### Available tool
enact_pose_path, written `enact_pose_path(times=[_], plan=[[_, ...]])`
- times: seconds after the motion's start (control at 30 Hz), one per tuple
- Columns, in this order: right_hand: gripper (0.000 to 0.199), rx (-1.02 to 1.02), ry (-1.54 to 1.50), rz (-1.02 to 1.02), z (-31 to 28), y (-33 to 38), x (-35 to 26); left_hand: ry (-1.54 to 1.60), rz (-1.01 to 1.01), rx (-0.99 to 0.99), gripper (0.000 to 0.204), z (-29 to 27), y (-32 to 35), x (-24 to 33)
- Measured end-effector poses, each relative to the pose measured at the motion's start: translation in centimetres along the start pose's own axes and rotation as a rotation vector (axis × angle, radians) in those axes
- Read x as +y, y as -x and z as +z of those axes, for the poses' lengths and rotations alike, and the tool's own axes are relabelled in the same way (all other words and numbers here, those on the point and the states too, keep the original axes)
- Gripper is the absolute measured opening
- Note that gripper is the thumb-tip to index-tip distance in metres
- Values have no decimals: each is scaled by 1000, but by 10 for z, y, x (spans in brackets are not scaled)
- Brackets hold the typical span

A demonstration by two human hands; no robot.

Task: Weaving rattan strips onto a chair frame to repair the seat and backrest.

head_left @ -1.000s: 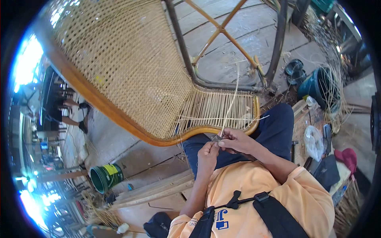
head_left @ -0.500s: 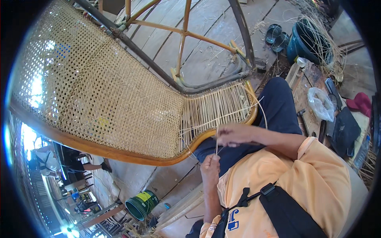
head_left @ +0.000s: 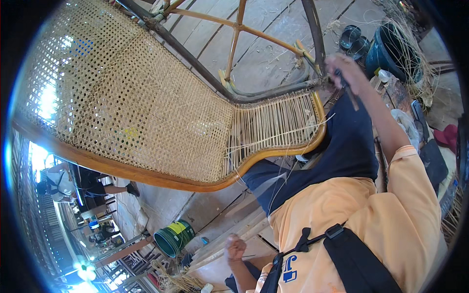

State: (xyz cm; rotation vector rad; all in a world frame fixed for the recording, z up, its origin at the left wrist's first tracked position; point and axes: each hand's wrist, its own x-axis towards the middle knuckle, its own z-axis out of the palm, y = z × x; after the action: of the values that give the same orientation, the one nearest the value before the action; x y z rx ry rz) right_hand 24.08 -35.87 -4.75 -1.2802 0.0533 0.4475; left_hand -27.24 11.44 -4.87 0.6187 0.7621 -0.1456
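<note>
Most of the cane chair seat (head_left: 132,107) was woven; the end strip (head_left: 273,127) had only straight strands. The right hand (head_left: 344,71) gripped a dark tool there. The left hand (head_left: 235,246) was closed, pulling a thin strand.

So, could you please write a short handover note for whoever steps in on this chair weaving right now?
Right hand: raised at the far corner of the chair seat, closed on a thin dark tool.
Left hand: low by the lap, fist closed on a thin cane strand that runs up toward the seat.
Done: the woven cane panel covers the back and most of the seat.
Left: the near end of the seat shows only parallel strands, with loose ends hanging.
</note>
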Motion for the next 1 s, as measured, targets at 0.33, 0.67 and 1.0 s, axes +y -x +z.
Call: enact_pose_path(times=[0.33,0.67,1.0], plan=[[36,60,-679,475,84,46,90,-1913,-769,857,15,-113,31,-8],[28,-350,-295,525,159,11,192,-2392,1031,-170,8,301,-274,72],[24,-131,-148,531,177,-66,195,-3209,976,-171,15,324,-447,118]])
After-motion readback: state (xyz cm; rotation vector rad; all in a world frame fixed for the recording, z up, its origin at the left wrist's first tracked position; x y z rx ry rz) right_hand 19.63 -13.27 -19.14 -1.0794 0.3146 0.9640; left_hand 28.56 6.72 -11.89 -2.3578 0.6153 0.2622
